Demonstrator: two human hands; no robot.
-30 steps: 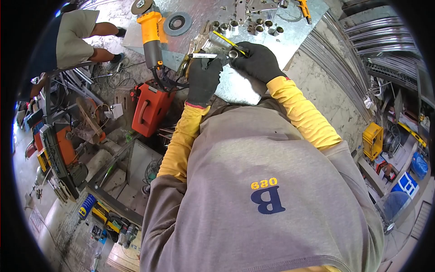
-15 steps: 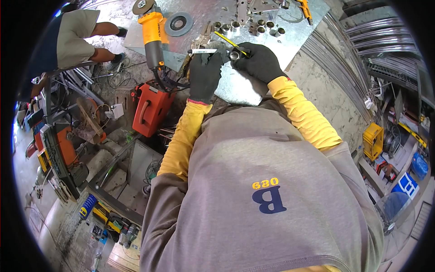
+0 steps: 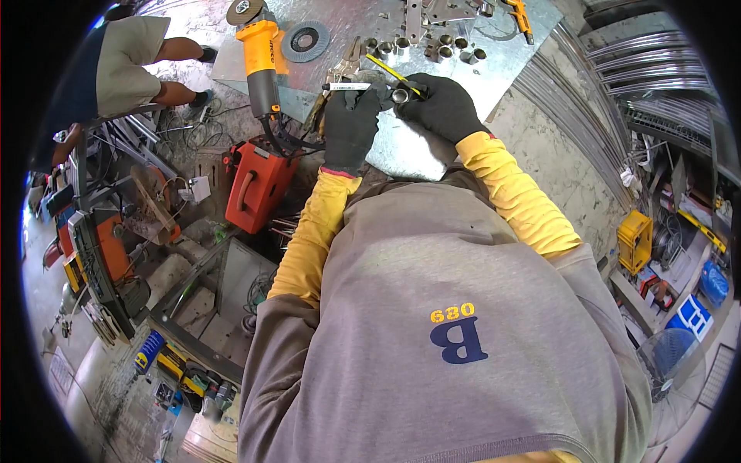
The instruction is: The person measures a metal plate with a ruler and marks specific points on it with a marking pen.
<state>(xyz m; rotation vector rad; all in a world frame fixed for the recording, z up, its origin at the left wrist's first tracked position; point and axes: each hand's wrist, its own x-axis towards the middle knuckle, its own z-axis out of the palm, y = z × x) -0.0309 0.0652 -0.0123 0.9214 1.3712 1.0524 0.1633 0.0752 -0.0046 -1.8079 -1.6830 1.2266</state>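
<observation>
Both my hands wear dark gloves and meet above the near part of a metal sheet table [image 3: 409,154]. A white marker [image 3: 345,87] is gripped in my left hand [image 3: 352,127], pointing left. My right hand [image 3: 444,108] is closed around a short metal tube piece [image 3: 400,96] and a yellow measuring tape [image 3: 384,66], whose blade sticks out up and to the left. The fingertips of the two hands are close together at the tube piece. Several similar short tube pieces [image 3: 444,52] stand just beyond my hands.
An orange angle grinder [image 3: 261,65] and a flap disc [image 3: 306,42] lie at the table's left. Below them stands a red machine [image 3: 258,185]. A person [image 3: 127,69] is at the upper left. Metal tubes [image 3: 571,116] lie to the right, near a yellow crate [image 3: 634,241].
Almost nothing differs. My left hand has shifted very slightly, and the marker and tube piece have moved a little with my hands.
</observation>
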